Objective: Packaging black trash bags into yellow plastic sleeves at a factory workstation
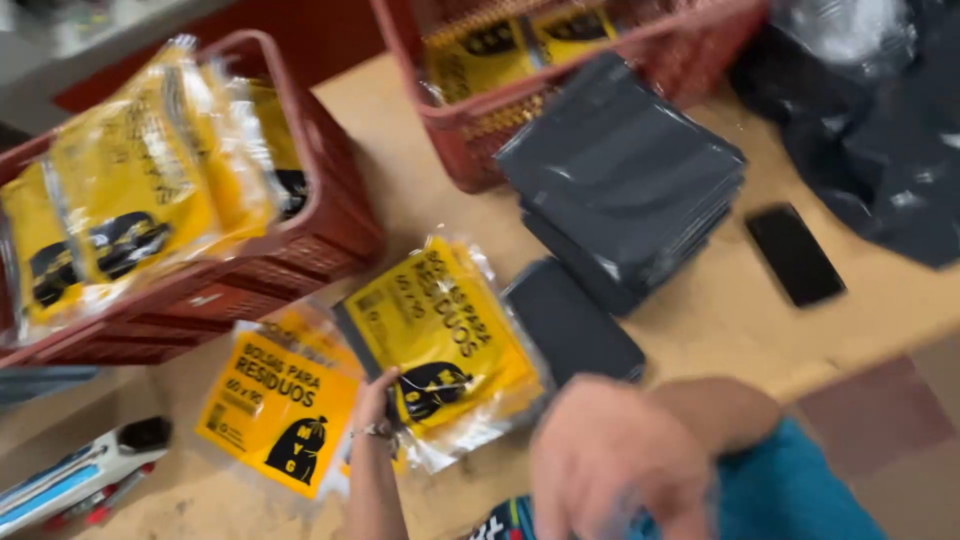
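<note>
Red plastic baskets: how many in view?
2. One red plastic basket at left, holding yellow packets; another red plastic basket at top centre, cut off by the frame. More may lie outside view.

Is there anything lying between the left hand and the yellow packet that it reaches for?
Nothing visible: the left hand already touches the lower edge of the yellow packet on the table.

The yellow packet (445,335) is a flat, clear plastic pack with a yellow printed label bearing black lettering and a black bag figure. It lies flat on the bench (720,310) near its front edge, turned at a slant, its top corner toward the bench's middle. Its left edge seems to overlap a second yellow packet (280,410), also flat, just beside it.
</note>
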